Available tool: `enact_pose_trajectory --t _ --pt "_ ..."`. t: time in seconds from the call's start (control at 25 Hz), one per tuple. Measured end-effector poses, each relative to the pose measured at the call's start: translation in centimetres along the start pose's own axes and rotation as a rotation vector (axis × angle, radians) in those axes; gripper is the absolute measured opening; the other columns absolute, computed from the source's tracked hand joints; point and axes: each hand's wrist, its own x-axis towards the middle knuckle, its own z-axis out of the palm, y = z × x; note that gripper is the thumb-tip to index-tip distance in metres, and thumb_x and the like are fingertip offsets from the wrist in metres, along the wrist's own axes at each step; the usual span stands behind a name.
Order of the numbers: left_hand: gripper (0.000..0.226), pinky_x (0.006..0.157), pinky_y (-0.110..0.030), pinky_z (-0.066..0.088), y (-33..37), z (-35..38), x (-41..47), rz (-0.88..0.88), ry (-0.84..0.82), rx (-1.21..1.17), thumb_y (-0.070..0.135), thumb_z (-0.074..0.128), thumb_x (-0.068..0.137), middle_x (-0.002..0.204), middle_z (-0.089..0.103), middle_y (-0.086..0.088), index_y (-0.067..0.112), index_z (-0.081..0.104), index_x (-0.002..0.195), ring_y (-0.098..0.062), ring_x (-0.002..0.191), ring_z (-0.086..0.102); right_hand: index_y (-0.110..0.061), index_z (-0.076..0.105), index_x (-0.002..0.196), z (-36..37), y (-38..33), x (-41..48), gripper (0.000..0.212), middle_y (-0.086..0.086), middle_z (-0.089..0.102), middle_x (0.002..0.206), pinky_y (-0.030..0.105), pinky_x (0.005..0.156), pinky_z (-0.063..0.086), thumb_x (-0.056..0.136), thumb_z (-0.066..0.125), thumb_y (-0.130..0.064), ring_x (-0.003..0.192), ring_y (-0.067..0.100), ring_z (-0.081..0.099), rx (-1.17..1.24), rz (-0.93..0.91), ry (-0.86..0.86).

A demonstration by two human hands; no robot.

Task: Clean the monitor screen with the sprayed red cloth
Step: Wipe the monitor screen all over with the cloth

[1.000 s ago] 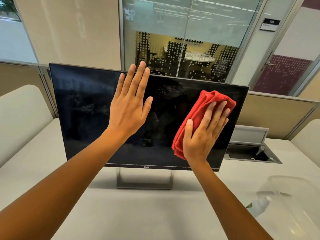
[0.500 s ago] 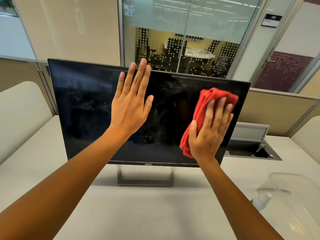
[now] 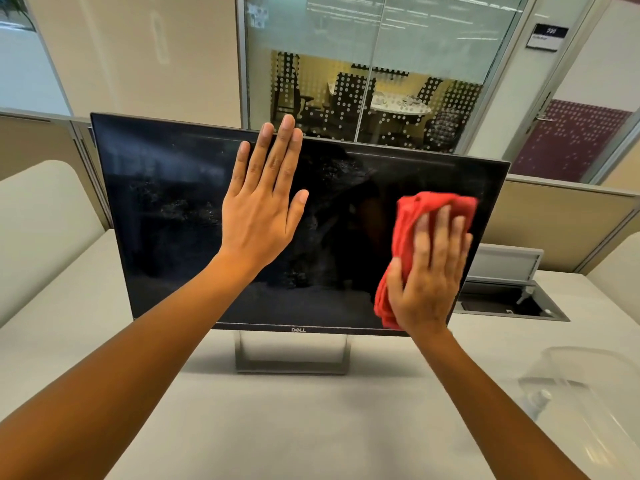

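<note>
The monitor (image 3: 194, 220) stands upright on its stand on the desk (image 3: 294, 427), tilted back a little. The left hand (image 3: 263, 209) is spread flat, all 5 fingers extended near its top edge, probably to brace it against the push of wiping; whether the palm touches the glass I cannot tell. The right hand (image 3: 427, 271) presses the bunched red cloth (image 3: 405, 220) flat against the screen's right side, fingers extended over it, not pinching. Smudges show left of centre.
</note>
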Motion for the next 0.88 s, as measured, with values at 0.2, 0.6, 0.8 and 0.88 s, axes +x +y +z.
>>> enact_pose_trajectory --t 0.2,0.6,0.8,0.88 --pt "0.059 0.122 -0.038 -0.001 0.4 0.0 -0.1 -0.018 0.016 -0.045 0.037 0.024 0.102 0.161 0.012 -0.008 0.012 0.007 0.152 -0.025 0.149 0.007 -0.013 0.02 0.155 0.8 -4.4 5.3 0.069 0.017 0.018 0.161 0.054 0.124 0.008 0.097 0.044 -0.042 0.151 0.034 0.01 0.045 0.037 0.046" --pt "0.058 0.122 -0.039 0.0 0.5 -1.1 0.0 -0.023 -0.02 -0.053 0.039 0.022 0.102 0.161 0.009 -0.006 0.012 0.009 0.152 -0.025 0.149 0.006 -0.011 0.023 0.153 0.3 -3.6 4.0 0.066 0.017 0.021 0.16 0.054 0.123 0.012 0.096 0.045 -0.035 0.151 0.035 0.012 0.032 0.203 0.073" --pt "0.057 0.122 -0.041 0.001 1.4 -1.4 -0.1 -0.065 -0.034 -0.105 0.035 0.017 0.1 0.16 0.009 -0.006 0.01 0.011 0.152 -0.025 0.149 0.006 -0.014 0.022 0.154 0.9 -7.9 6.2 0.069 0.014 0.017 0.162 0.054 0.123 0.009 0.098 0.046 -0.045 0.152 0.033 0.01 0.067 -0.083 0.011" --pt "0.057 0.122 -0.043 0.003 1.3 -1.5 -0.1 -0.071 -0.034 -0.12 0.031 0.012 0.098 0.161 0.009 -0.004 0.013 0.01 0.152 -0.023 0.149 0.005 -0.017 0.021 0.154 1.0 -8.0 5.3 0.067 0.011 0.018 0.161 0.053 0.123 0.011 0.098 0.048 -0.043 0.151 0.031 0.012 0.063 -0.233 -0.035"
